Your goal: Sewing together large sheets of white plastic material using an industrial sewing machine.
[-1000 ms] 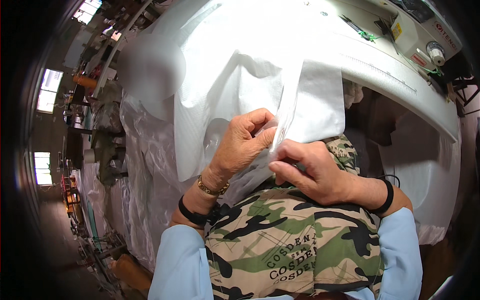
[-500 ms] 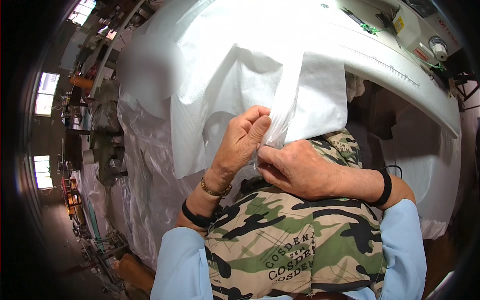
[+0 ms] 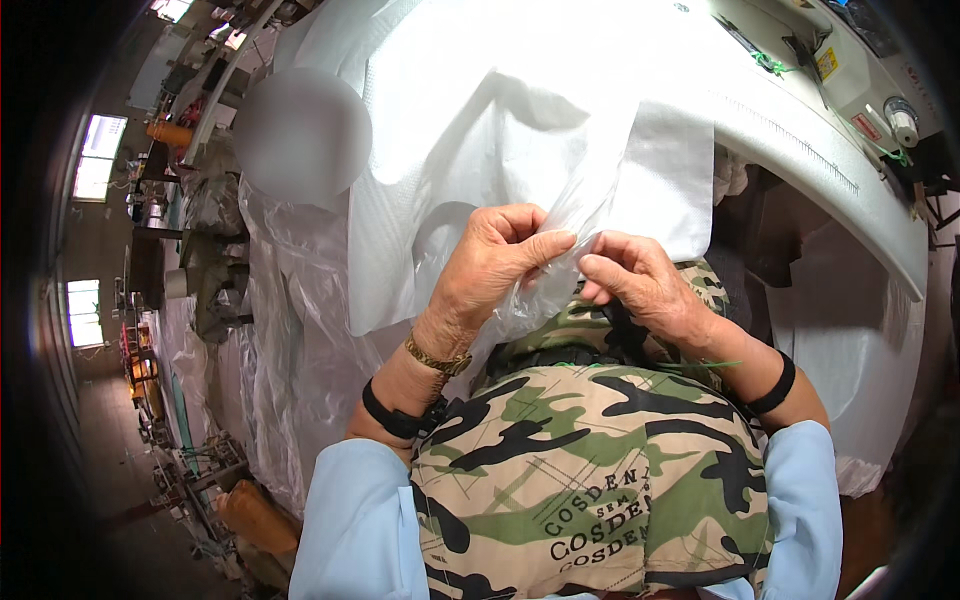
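A gathered strip of clear plastic film [image 3: 560, 255] hangs over the near edge of a white woven sheet [image 3: 530, 140]. My left hand [image 3: 495, 255] pinches the film between thumb and fingers. On its right, my right hand [image 3: 645, 280] is closed at the film's other edge, thumb against curled fingers; the fingertips partly hide what they grip. Loose film bunches below the left fingers, over my camouflage apron [image 3: 590, 470]. The white sheet drapes from the bright worktable towards my lap.
A sewing machine [image 3: 860, 85] stands at the far right on the white table, whose curved edge [image 3: 880, 240] carries a ruler scale. More plastic film [image 3: 300, 350] hangs at left. Green threads [image 3: 695, 364] lie by my right forearm. Cluttered benches fill the far left.
My hands have drawn apart: the right one moved up and to the right, and the left shifted slightly rightward. The film now bunches more loosely between them.
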Motion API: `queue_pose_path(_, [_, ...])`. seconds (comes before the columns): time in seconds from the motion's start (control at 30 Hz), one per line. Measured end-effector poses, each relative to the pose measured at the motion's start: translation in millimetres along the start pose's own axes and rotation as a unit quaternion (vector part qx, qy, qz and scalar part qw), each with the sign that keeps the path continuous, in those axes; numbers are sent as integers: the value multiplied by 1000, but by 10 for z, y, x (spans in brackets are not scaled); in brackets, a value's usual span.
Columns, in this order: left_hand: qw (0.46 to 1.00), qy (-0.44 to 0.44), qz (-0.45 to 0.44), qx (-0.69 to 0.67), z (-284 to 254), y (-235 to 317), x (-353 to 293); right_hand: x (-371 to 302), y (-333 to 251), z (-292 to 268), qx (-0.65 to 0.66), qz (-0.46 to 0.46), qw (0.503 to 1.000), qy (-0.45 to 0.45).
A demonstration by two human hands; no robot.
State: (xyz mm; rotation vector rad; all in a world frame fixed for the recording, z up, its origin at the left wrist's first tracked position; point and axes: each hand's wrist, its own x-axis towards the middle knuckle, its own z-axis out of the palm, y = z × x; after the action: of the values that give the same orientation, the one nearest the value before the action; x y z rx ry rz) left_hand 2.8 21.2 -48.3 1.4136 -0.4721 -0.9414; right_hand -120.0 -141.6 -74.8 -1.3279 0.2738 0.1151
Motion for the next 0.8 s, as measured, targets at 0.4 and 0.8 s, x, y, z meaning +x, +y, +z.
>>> queue_pose_path(0.4, [994,21,-27,-104,-58,-30,-19,91,206,-51,-10,44,994,-99])
queue_pose_path(0.8, [990,2,-25,-142,-86,-19,-48,435,78,73,-153,99,975,-128])
